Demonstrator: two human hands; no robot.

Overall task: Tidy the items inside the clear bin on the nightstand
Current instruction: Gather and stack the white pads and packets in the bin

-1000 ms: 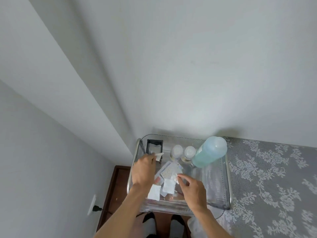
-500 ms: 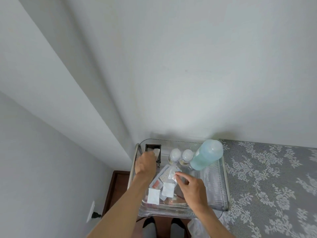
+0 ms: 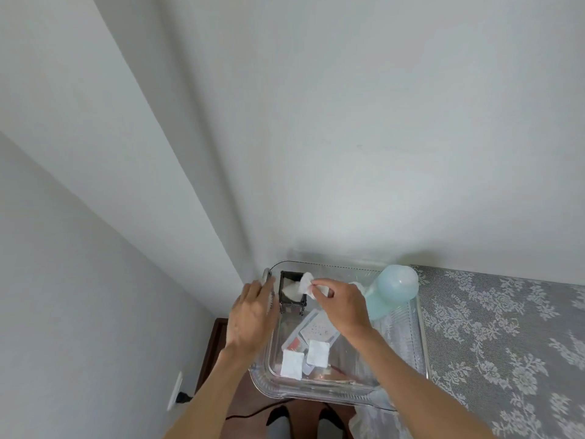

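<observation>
A clear bin (image 3: 408, 369) stands on the nightstand. In its far left corner is a small black-framed holder (image 3: 292, 301) with white pads inside. My right hand (image 3: 343, 304) pinches a white cotton pad (image 3: 306, 282) over that holder. My left hand (image 3: 251, 315) rests on the bin's left rim, fingers spread, holding nothing. Two more white pads (image 3: 292, 364) (image 3: 317, 352) lie on the bin floor beside flat packets (image 3: 318, 327). A pale blue bottle (image 3: 391, 288) stands at the far right of the bin.
A grey lace-patterned bedspread (image 3: 506, 343) fills the right side. White walls meet in a corner behind the bin. Dark wooden nightstand (image 3: 215, 340) shows at left, with a wall socket and black cable (image 3: 180, 397) below. My feet are beneath the bin's near edge.
My right hand picked a pad off the bin floor and carried it up to the black holder. My left hand left the holder and moved out to the bin's left rim.
</observation>
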